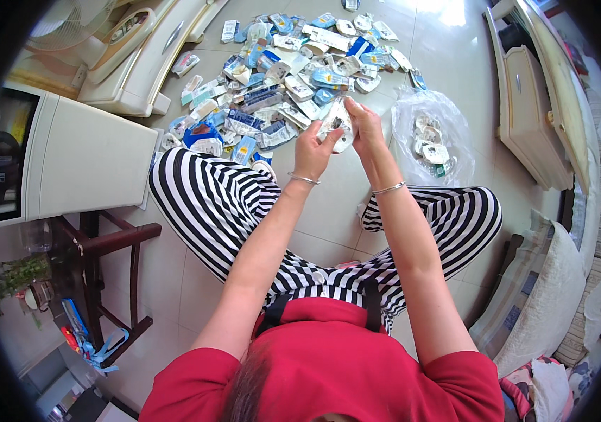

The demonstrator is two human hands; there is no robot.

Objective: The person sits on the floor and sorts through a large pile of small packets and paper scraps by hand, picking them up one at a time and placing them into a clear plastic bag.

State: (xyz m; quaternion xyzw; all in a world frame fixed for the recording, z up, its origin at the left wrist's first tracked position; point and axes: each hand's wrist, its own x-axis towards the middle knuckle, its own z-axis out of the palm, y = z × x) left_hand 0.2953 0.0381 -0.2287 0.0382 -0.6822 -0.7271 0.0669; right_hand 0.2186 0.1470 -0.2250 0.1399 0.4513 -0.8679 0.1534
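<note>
Between my two hands I hold a small clear-and-white blister package point(338, 122) with dark items visible inside. My left hand point(316, 147) grips its left edge, thumb across the lower part. My right hand point(365, 122) pinches its right side near the top. Just beyond my hands, a wide heap of white and blue packages point(279, 79) is spread over the tiled floor. To the right of my right hand lies an open clear plastic bag point(403, 124) holding several white packages point(436, 153) and what looks like a clear bottle with a green label.
My legs in striped trousers point(200, 205) are bent on both sides. A white cabinet point(94, 153) and a dark wooden stool point(121, 240) stand at left. At right are a cream drawer unit point(530, 111) and a pale cushion point(546, 300). A fan point(68, 26) is at upper left.
</note>
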